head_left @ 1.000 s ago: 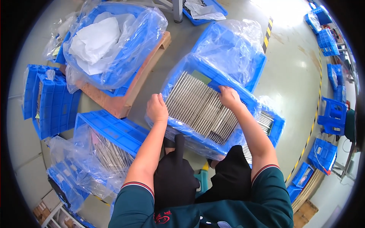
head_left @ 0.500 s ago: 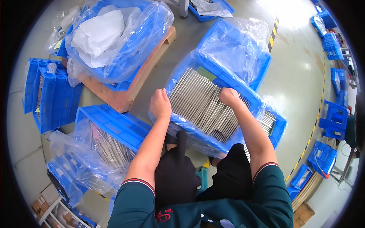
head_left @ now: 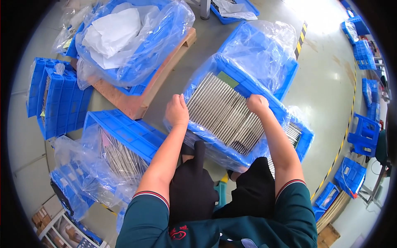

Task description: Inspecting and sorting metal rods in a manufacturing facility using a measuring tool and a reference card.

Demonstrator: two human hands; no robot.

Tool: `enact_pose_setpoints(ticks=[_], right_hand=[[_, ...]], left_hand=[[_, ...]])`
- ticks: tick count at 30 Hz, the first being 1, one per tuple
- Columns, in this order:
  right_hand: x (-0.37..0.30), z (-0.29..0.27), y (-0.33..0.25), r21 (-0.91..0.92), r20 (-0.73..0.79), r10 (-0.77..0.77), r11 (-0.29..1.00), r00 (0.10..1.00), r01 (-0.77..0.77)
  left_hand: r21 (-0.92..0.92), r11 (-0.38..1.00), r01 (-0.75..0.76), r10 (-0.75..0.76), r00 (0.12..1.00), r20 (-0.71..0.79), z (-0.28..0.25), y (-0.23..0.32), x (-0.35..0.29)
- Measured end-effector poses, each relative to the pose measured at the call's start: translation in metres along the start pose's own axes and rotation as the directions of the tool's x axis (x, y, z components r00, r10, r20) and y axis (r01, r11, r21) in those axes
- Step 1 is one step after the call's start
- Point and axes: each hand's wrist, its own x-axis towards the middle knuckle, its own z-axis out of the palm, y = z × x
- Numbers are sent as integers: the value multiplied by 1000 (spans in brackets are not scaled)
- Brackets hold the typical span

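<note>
In front of me a blue crate (head_left: 264, 91) lined with clear plastic holds a row of many thin silvery metal rods (head_left: 221, 111), lying side by side. My left hand (head_left: 177, 110) is closed at the crate's left edge, where the plastic liner (head_left: 194, 84) folds over; its fingertips are partly hidden. At the right part of the row, my right hand (head_left: 257, 103) is curled closed against the upper ends of the rods. Its fingers point down, and what they grip is hidden. A green card (head_left: 228, 79) lies at the far ends of the rods.
Another crate of rods (head_left: 123, 155) stands tilted at my left. Behind it, a plastic-draped crate (head_left: 136, 62) rests on a wooden pallet (head_left: 144, 97). Stacked blue crates (head_left: 64, 101) are farther left. A blue stool (head_left: 363, 134) stands at the right, past a yellow-black floor line.
My right hand has shifted right along the row of rods. The rods that lay slanted in the middle now lie more evenly. My left hand stays at the crate's edge.
</note>
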Motion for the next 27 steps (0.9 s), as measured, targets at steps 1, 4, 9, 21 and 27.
enact_pose_setpoints(ticks=[1, 4, 9, 21, 27], right_hand=[[1, 3, 0, 4, 7, -38, 999, 999, 38], [-9, 15, -3, 25, 42, -75, 997, 996, 74], [-14, 21, 1, 73, -83, -150, 985, 985, 156], [6, 14, 12, 5, 10, 22, 1000, 1000, -22], [-21, 7, -7, 122, 76, -67, 991, 995, 57]], left_hand=[[-6, 1000, 3, -3, 1000, -7, 2, 0, 0], [-1, 1000, -11, 11, 1000, -17, 3, -3, -3], [14, 1000, -19, 19, 1000, -17, 1, -7, -2], [-38, 999, -4, 6, 999, 45, -1, 8, 0], [-32, 999, -19, 18, 1000, -15, 2, -6, -1]])
